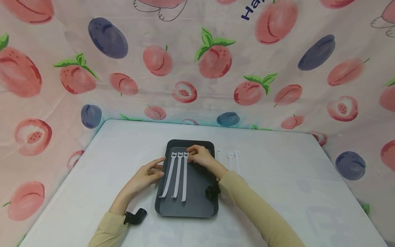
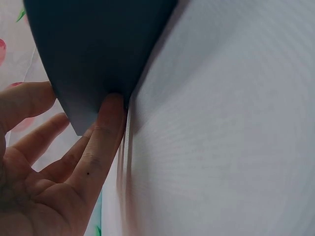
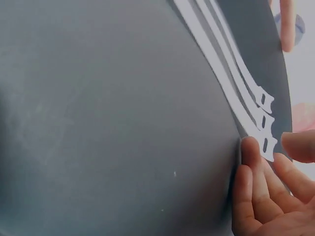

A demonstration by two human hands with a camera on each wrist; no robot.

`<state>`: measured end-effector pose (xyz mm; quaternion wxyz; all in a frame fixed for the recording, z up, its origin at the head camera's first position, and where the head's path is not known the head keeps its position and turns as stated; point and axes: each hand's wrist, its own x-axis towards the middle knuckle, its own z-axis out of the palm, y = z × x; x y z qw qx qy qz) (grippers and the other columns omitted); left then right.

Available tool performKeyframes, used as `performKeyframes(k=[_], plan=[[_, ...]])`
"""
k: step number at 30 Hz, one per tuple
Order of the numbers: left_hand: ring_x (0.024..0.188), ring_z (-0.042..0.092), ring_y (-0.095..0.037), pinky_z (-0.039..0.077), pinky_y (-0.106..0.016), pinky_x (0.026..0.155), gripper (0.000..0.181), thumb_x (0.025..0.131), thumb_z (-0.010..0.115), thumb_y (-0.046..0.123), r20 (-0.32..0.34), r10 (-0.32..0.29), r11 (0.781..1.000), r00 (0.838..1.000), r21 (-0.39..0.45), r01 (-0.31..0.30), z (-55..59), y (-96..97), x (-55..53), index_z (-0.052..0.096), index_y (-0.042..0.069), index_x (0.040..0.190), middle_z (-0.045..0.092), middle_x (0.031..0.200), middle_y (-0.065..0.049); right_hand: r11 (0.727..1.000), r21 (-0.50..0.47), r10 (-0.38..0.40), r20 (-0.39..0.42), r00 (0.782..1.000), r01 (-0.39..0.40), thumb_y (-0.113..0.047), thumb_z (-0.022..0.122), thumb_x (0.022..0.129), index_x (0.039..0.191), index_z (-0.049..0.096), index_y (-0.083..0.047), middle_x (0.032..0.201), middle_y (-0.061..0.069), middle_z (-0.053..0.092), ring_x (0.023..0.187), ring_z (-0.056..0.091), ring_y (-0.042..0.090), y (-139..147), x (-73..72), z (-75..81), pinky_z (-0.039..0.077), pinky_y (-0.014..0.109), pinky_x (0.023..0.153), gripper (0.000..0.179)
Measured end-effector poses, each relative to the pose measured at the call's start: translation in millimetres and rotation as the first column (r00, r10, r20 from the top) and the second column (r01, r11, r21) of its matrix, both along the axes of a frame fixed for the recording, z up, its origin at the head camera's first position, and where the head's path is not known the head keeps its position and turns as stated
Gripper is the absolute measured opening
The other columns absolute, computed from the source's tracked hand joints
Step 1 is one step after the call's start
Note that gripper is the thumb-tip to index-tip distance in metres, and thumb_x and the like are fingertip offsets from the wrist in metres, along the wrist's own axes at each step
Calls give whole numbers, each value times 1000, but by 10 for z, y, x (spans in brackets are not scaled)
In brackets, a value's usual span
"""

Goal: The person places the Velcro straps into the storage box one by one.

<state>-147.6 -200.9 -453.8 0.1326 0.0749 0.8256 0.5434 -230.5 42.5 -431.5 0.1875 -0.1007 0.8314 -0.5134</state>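
A dark grey rectangular tray lies on the table, with three white slotted-head cable ties side by side in its left half. Their heads point to the far end. My right hand is over the tray's far right part, fingertips right at the head of the rightmost cable tie. In the right wrist view, its thumb stands apart from the fingers. Along the tray's left side, my left hand touches the rim with extended fingers; the left wrist view shows them against the tray's outer wall.
More white cable ties lie on the white table just right of the tray, partly behind my right forearm. A fruit-printed cloth hangs behind the table and along its sides. Each wrist wears a small black camera.
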Motion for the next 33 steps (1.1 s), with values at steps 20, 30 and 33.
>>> performKeyframes(k=[20,30,33], plan=[[119,58,-32,52,-42,93,59,94,61,20,19,2,1000,1000,27,-3,34,22,12,38,18,148,51,136,-23,999,-37,-3,66,998,6,-6,60,90,131,53,0,123,22,62,103,67,31,116,81,150,54,37,87,42],[119,58,-33,51,-43,94,59,94,61,20,16,7,1000,1000,19,-7,41,28,14,38,18,148,51,135,-23,1000,-13,20,11,1000,-20,-6,61,91,131,54,-3,124,18,62,99,68,26,184,113,135,55,38,85,41],[119,58,-33,51,-44,94,60,94,61,20,18,8,1000,1000,18,-8,41,28,16,37,19,148,51,136,-23,999,4,40,-44,998,-40,-7,61,90,130,55,-3,124,19,62,97,67,25,208,150,148,55,37,81,40]])
